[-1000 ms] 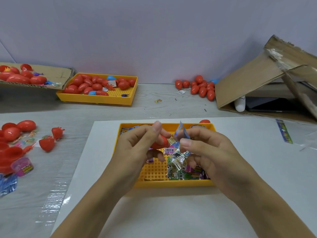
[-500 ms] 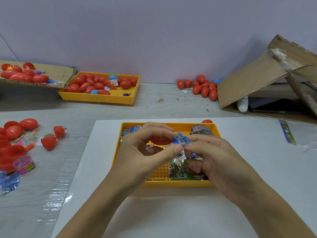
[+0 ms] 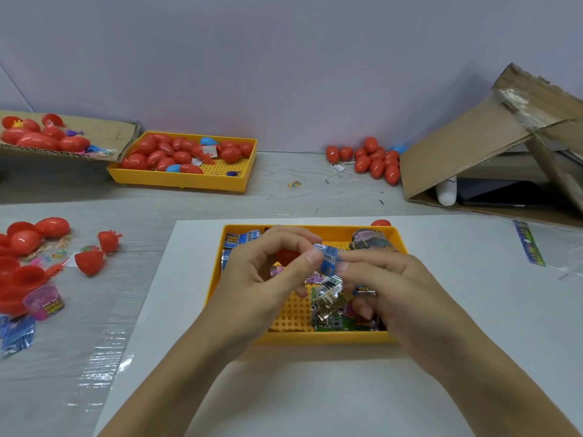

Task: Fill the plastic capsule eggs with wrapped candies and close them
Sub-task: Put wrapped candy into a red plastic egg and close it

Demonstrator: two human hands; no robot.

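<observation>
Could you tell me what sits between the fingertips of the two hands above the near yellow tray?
In the head view, a blue wrapped candy is pinched between the left hand and the right hand.

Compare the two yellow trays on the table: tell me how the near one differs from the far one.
The near yellow tray holds mostly wrapped candies; the far yellow tray holds mostly red capsule eggs, with a couple of blue ones. The near tray sits on a white sheet; the far tray sits on the bare table by the wall. The left hand and right hand work over the near tray; none is at the far one. Both are yellow, shallow, rectangular, with perforated floors.
</observation>
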